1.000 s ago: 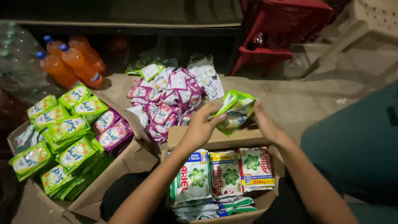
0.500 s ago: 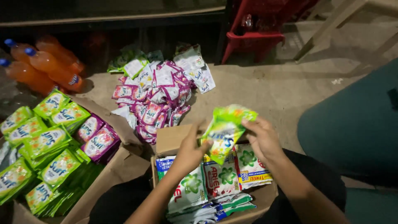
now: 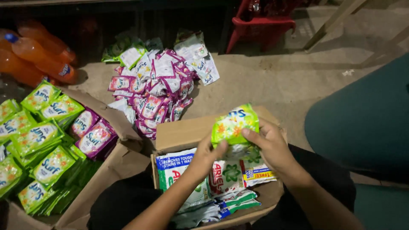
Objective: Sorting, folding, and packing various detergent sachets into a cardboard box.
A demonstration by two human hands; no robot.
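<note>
green flowered sachet (image 3: 233,124) (pink pile (image 3: 157,96), orange bottles (image 3: 40,59))

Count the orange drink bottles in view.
3, all far left by the wall: one blue-capped, one behind it, one at the frame's edge. More may be hidden.

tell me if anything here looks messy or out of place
One thing stands out: the pink sachets lie in a loose, overlapping heap on the bare floor, while the green sachets sit stacked in the open box at left. Both hands, left hand and right hand, grip a green sachet bundle over the small cardboard box.
</note>
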